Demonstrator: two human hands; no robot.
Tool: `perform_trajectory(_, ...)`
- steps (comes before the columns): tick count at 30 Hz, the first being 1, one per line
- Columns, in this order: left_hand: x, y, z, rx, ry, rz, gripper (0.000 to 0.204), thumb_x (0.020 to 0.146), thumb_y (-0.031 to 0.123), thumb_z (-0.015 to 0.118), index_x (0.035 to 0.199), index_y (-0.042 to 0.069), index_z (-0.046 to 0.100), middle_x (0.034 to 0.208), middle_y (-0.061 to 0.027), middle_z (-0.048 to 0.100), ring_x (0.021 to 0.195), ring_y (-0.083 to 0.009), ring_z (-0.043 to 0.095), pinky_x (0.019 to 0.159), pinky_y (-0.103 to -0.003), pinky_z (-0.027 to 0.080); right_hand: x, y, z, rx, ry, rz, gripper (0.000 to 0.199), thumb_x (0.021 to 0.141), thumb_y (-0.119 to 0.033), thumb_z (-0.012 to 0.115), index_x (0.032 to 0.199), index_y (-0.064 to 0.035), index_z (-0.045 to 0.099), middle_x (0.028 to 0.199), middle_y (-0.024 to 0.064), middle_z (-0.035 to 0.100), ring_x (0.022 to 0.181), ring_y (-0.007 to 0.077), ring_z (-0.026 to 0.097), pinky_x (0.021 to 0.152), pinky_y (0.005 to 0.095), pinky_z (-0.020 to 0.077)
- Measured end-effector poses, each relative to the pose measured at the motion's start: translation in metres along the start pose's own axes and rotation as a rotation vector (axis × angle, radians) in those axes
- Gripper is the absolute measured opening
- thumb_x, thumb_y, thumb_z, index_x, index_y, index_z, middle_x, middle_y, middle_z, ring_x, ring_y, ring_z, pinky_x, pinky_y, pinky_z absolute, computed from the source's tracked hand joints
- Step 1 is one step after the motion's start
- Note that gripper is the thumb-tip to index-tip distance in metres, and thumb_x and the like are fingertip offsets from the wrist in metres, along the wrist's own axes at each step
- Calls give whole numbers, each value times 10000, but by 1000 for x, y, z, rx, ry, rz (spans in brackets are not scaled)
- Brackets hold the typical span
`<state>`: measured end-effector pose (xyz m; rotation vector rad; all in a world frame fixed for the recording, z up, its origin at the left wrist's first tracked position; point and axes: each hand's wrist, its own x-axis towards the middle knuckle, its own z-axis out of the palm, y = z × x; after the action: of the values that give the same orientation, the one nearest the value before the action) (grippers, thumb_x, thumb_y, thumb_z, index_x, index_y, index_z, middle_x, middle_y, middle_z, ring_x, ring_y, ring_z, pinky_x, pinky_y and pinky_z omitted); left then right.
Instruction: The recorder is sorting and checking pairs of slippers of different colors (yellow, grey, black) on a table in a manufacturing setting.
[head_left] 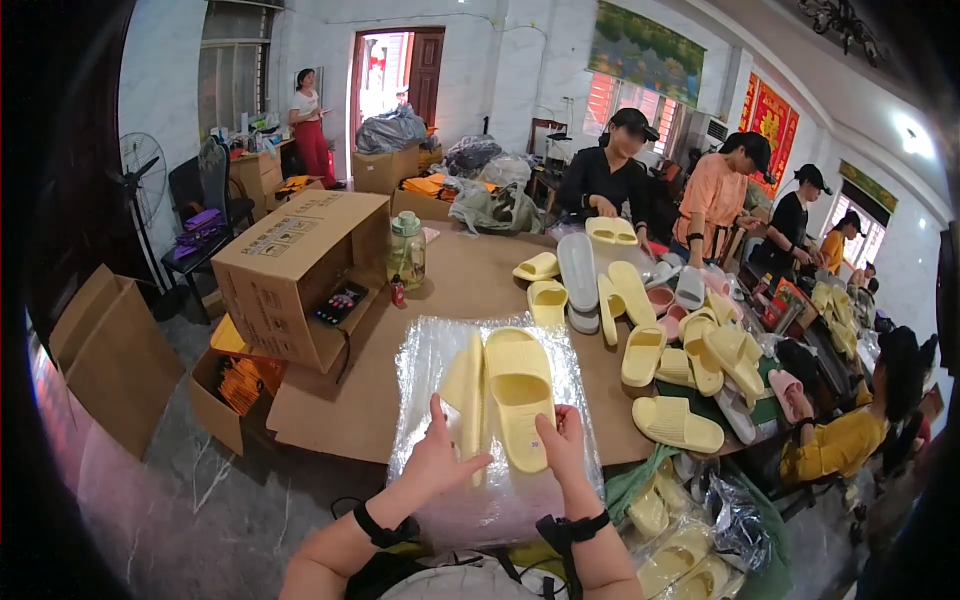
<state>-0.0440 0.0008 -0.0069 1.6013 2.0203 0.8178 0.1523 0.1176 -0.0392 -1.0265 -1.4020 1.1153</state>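
Two pale yellow slippers lie in front of me on a stack of clear plastic bags [420,350]. The right slipper [520,385] faces sole down, its toe pointing away from me. My right hand [566,450] pinches its heel end, the thumb on the footbed near a small sticker. Beside it the left slipper [465,405] stands tipped on its edge. My left hand [437,460] is at its near left side, thumb and forefinger spread apart; whether it touches the slipper I cannot tell. Dark bands circle both my wrists.
Loose slippers [678,424] in yellow, grey and pink crowd the table to the right. A cardboard box [300,270] lies open at the left, near a green-lidded bottle [407,250]. Bagged slippers [680,560] fill a sack at lower right. Several people work along the far right.
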Motion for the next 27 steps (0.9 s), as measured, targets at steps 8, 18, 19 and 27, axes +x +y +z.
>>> perform_trajectory(8, 10, -25, -26, -1192, -10, 10, 697, 951, 26, 537, 1563, 68, 207, 1297, -137, 598, 1092, -268, 656, 922, -375, 543, 6, -2, -22, 513, 37, 150, 268, 995, -132, 603, 1178, 30, 493, 1080, 91, 613, 926, 132, 607, 818, 282, 515)
perform_trajectory(18, 8, -22, -8, -1886, -803, -66, 776, 978, 602, 501, 1483, 26, 375, 1317, -180, 535, 1184, -281, 554, 1024, -424, 488, -10, -24, -17, 556, -9, 201, 242, 995, -151, 614, 1149, 13, 525, 1043, 75, 611, 902, 135, 595, 797, 283, 504)
perform_trajectory(19, 8, -31, 6, -1680, -705, 72, 948, 888, 726, 532, 1507, 35, 332, 1365, -167, 495, 1230, -272, 518, 1048, -440, 469, -14, -27, -13, 558, -16, 202, 242, 995, -151, 614, 1149, 13, 525, 1043, 75, 611, 902, 135, 595, 797, 283, 504)
perform_trajectory(27, -6, -2, 16, -1033, -227, 161, 663, 851, 167, 701, 1433, 9, 426, 1321, -84, 580, 1176, -171, 572, 967, -333, 487, -27, -31, 7, 357, -29, 28, 283, 979, -164, 645, 1155, 19, 520, 1044, 70, 600, 888, 106, 596, 761, 260, 502)
